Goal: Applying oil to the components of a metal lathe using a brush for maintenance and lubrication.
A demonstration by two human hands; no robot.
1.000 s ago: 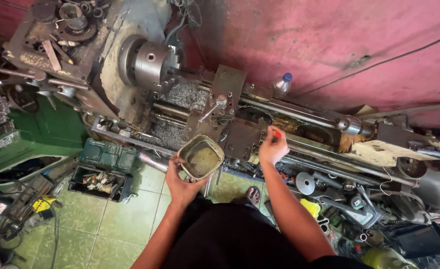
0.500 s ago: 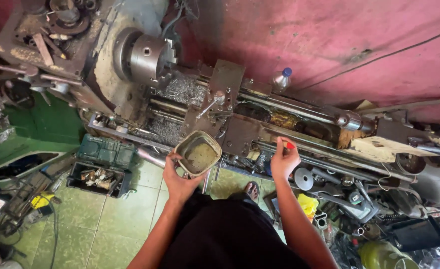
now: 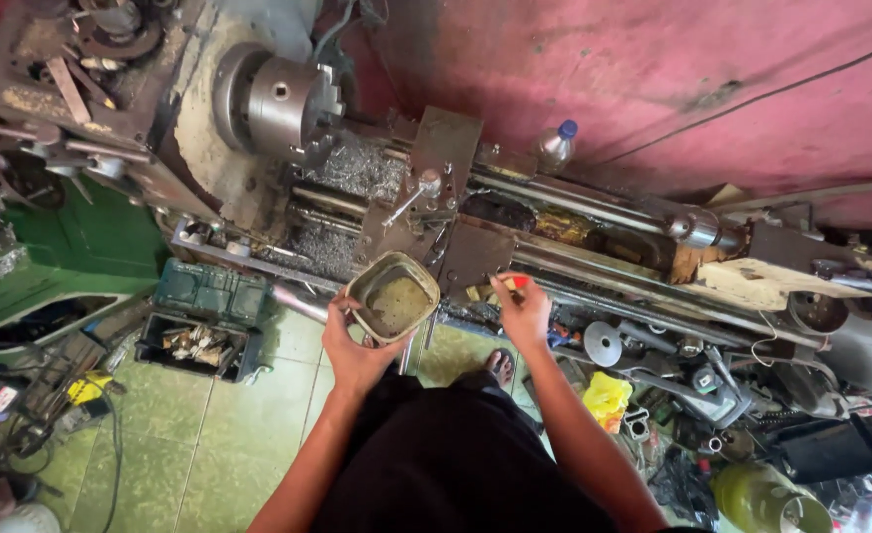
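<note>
Head view: person at a lathe (image 3: 377, 188), tin in one hand, small red item in the other.

Left hand (image 3: 357, 350), grip closed on the square tin (image 3: 392, 296) of murky liquid, held just before the carriage. Likely light, thin-walled, spill-prone; hold rim and underside level. Right hand (image 3: 523, 314) pinches a red-tipped object (image 3: 517, 283).

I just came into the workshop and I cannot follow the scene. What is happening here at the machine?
A person stands at a metal lathe, seen from above. The left hand holds a small open tin container with a yellowish liquid or paste inside, in front of the lathe bed. The right hand pinches a small red-tipped object, too small to identify, beside the carriage. Metal shavings lie on the bed near the chuck.
</note>
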